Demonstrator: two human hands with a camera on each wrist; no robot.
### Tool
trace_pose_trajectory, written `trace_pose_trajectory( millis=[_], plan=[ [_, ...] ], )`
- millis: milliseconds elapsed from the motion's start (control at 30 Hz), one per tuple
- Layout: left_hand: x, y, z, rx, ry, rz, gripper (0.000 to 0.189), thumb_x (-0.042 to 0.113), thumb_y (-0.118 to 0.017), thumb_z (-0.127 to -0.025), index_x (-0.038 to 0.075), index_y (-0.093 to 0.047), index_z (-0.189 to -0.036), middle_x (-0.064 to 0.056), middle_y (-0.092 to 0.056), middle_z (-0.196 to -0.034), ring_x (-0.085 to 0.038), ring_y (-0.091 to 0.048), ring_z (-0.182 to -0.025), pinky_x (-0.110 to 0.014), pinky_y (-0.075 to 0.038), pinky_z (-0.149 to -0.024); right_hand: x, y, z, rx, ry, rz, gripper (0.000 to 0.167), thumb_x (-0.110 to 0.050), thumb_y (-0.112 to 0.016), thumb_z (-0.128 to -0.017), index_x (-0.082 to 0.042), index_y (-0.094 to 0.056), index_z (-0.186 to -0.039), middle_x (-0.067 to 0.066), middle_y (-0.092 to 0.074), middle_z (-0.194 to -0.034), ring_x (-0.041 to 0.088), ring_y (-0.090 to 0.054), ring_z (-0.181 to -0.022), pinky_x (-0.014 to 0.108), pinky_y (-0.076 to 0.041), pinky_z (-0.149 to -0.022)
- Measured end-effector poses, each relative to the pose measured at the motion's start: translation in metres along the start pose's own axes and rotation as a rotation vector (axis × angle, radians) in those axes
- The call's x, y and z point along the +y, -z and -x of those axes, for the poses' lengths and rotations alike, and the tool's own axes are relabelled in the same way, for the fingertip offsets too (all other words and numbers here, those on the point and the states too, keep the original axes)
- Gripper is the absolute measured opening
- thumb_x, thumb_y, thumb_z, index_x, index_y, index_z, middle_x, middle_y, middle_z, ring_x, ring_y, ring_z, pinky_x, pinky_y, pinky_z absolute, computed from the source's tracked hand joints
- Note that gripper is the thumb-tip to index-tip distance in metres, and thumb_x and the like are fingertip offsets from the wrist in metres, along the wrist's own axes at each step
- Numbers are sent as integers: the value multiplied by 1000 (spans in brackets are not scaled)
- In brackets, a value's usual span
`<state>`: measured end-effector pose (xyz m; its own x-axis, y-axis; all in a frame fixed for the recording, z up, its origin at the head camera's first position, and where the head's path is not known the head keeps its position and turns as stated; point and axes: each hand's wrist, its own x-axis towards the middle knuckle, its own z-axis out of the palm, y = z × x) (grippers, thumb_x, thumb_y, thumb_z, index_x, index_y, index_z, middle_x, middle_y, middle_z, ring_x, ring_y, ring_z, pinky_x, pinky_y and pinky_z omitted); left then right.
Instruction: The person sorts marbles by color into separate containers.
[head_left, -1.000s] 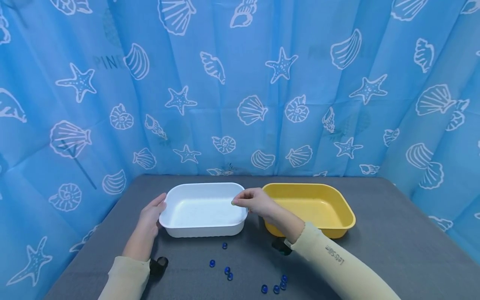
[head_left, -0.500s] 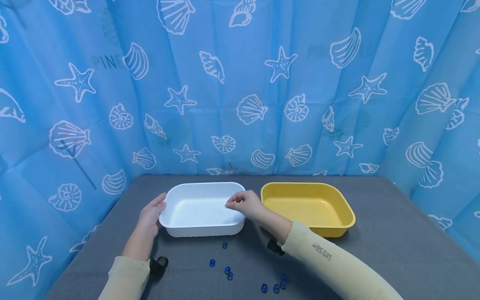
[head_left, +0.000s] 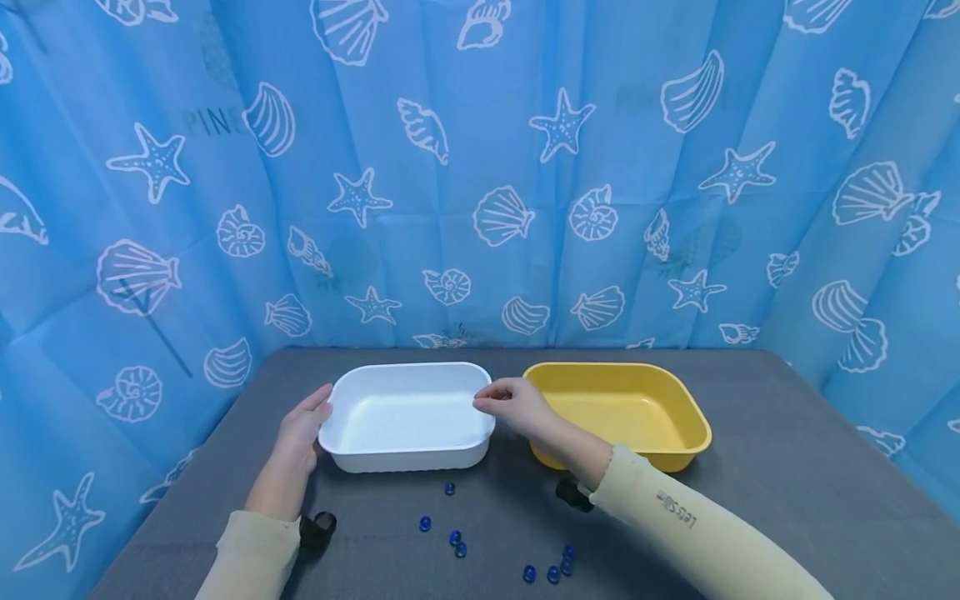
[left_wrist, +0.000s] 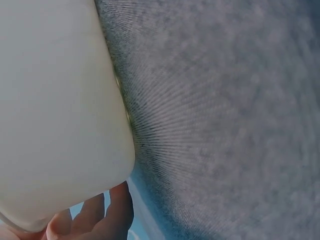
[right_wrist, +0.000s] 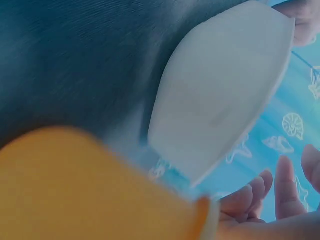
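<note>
My left hand (head_left: 302, 429) grips the left end of a white plastic basin (head_left: 408, 461), fingers against its outer wall; the left wrist view shows those fingers (left_wrist: 120, 210) behind the basin's corner. Over the basin's right rim hovers my right hand (head_left: 517, 402), its fingertips pointing left across the rim. In the right wrist view, thumb and index finger (right_wrist: 285, 187) stand apart with nothing seen between them. Several dark blue glass marbles lie on the table before the basin, one marble (head_left: 450, 488) close to its front wall and a cluster of marbles (head_left: 553, 574) further right.
To the right stands a yellow basin (head_left: 667, 460), partly behind my right forearm. Both basins are on a dark grey cloth-covered table (head_left: 750, 500). A blue curtain with white seashells (head_left: 540, 275) hangs behind and at the sides.
My right hand moved left over the white basin, then back right to its rim. A small bit at its fingertips a second ago no longer shows. The left hand has stayed put.
</note>
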<state>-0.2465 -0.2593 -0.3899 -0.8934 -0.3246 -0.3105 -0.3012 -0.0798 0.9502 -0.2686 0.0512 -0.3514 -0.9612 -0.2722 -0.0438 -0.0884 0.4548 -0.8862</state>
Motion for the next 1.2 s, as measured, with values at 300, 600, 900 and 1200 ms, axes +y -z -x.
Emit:
trace_pose_trajectory(
  millis=[300, 600, 900, 1200],
  plan=[
    [3, 2, -5, 10, -20, -128, 48, 16, -40, -105, 12, -30, -153, -13, -26, -157, -36, -23, -143, -56, -24, -111, 19, 64, 26, 48, 38, 42, 27, -16, -63, -96, 3, -67, -115, 9, -65, -104, 23, -51, -89, 35, -46, -74],
    [14, 14, 5, -72, -51, -259, 52, 24, -38, -106, 9, -25, -154, -15, -24, -158, -37, -19, -144, -57, -20, -112, 38, 120, 48, 106, 47, 70, 36, -16, -59, -98, 9, -59, -124, 22, -61, -119, 34, -56, -104, 46, -47, -89],
    [18, 14, 24, -4, -229, -288, 56, 22, -40, -105, 0, -19, -153, -25, -29, -153, -40, -26, -141, -55, -26, -110, 68, 159, 62, 243, 71, 151, 42, -23, -55, -101, 7, -55, -131, 27, -57, -128, 39, -54, -116, 51, -46, -95],
    [4, 12, 56, 45, -509, -336, 43, 23, -48, -103, -1, -45, -140, -19, -55, -122, -15, -60, -103, -25, -49, -89, 100, 179, 67, 372, 47, 182, 48, -21, -49, -104, 7, -41, -142, 29, -43, -142, 45, -37, -133, 53, -39, -100]
  ],
)
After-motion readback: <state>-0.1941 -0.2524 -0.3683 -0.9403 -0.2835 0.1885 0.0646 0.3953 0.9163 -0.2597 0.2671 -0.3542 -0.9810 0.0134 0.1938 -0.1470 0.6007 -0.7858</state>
